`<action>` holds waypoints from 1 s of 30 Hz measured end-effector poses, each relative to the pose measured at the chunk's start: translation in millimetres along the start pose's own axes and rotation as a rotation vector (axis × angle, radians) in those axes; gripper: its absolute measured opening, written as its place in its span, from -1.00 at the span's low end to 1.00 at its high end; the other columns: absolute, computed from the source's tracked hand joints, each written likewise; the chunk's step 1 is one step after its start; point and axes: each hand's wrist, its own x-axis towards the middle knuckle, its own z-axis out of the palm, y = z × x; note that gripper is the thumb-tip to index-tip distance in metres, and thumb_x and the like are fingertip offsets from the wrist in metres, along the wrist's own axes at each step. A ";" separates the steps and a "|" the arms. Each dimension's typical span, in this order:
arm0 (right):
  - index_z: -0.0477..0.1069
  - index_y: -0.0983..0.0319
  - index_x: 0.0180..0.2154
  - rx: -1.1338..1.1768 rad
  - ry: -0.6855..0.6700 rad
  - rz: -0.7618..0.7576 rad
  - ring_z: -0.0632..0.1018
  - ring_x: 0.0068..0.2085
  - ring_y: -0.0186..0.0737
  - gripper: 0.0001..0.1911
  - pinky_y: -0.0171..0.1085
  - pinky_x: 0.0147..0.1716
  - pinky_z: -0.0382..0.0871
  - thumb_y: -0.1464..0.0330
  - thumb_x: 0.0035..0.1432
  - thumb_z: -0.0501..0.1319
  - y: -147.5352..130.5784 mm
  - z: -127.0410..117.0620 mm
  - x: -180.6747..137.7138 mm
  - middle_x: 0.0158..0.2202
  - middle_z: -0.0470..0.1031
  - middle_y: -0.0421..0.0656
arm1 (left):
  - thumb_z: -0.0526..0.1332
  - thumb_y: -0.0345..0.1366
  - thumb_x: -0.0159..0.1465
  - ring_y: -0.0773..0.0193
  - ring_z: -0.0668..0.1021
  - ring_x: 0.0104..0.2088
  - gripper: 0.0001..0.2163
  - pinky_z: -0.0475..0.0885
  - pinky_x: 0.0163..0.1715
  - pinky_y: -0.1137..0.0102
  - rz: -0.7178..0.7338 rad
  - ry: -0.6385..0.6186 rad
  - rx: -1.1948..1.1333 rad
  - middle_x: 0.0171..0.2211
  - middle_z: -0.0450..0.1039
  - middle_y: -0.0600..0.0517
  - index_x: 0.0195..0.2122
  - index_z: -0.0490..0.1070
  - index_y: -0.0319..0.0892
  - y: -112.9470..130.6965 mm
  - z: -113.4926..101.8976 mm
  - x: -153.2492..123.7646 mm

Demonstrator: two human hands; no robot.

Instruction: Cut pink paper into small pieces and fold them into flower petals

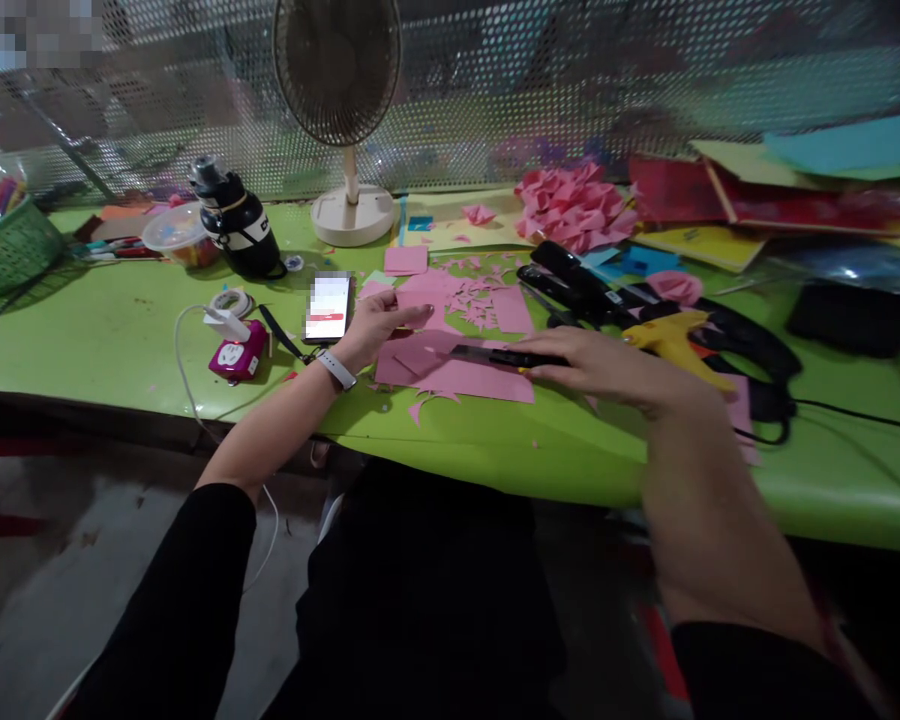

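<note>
My right hand [600, 368] is closed around the black handle of a utility knife [521, 358]. Its blade points left, over a pink paper sheet [487, 385] lying near the table's front edge. My left hand [379, 325], wearing a pale watch band, pinches a piece of pink paper [425, 318] between thumb and fingers. Beyond the hands are jagged pink paper scraps [480, 300] and a small stack of pink squares [406, 260]. A few curved offcuts [420, 408] lie in front of the sheet.
To the left are a phone [328, 306], a purple power adapter [238, 350] with a white cable and a black bottle [238, 225]. A fan [352, 215] stands behind. At right lie a yellow-and-black glue gun [671, 345], black stapler [574, 280] and folded pink paper pile [574, 208].
</note>
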 end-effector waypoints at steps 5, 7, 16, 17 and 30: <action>0.60 0.13 0.04 0.042 0.072 0.127 0.60 0.07 0.11 -0.61 0.12 0.07 0.50 0.15 0.25 0.23 -12.3 -6.5 3.3 0.07 0.61 -0.01 | 0.53 -0.19 0.05 0.38 0.58 -0.36 -0.68 0.46 -0.32 0.41 0.061 -0.072 0.060 -0.38 0.56 0.03 -0.32 0.46 -0.22 1.6 10.9 -7.1; 0.61 0.15 -0.04 0.112 0.199 0.253 0.63 -0.01 0.08 -0.60 0.10 0.02 0.52 0.07 0.26 0.22 -23.5 -4.0 12.3 0.00 0.64 0.01 | 0.55 -0.22 0.01 0.37 0.59 -0.35 -0.66 0.47 -0.29 0.40 0.077 -0.096 0.061 -0.37 0.57 0.02 -0.31 0.47 -0.23 1.4 14.7 -9.5; 0.50 0.20 -0.31 0.368 0.299 0.359 0.57 -0.38 -0.12 -0.43 -0.18 -0.39 0.41 -0.19 0.19 0.19 -70.7 18.6 59.4 -0.40 0.60 -0.06 | 0.59 -0.22 -0.08 0.37 0.59 -0.35 -0.55 0.49 -0.29 0.41 0.068 -0.229 0.000 -0.32 0.60 -0.03 -0.22 0.52 -0.27 -12.2 23.3 -13.1; 0.50 0.20 -0.32 0.381 0.301 0.356 0.56 -0.40 -0.13 -0.43 -0.19 -0.41 0.40 -0.18 0.21 0.18 -72.3 17.9 60.6 -0.42 0.59 -0.07 | 0.59 -0.21 -0.07 0.38 0.58 -0.36 -0.58 0.49 -0.29 0.43 0.058 -0.233 -0.003 -0.34 0.59 -0.01 -0.25 0.52 -0.28 -12.9 22.8 -12.6; 0.62 0.13 -0.10 -0.461 0.582 -0.183 0.64 -0.08 -0.04 -0.78 -0.07 -0.10 0.47 0.39 0.39 0.18 -80.0 20.5 36.4 -0.11 0.69 -0.07 | 0.42 -0.14 0.24 0.47 0.43 -0.57 -0.61 0.51 -0.37 0.43 -0.146 -0.051 -0.244 -0.64 0.27 0.18 -0.54 0.29 -0.19 2.1 21.7 -14.7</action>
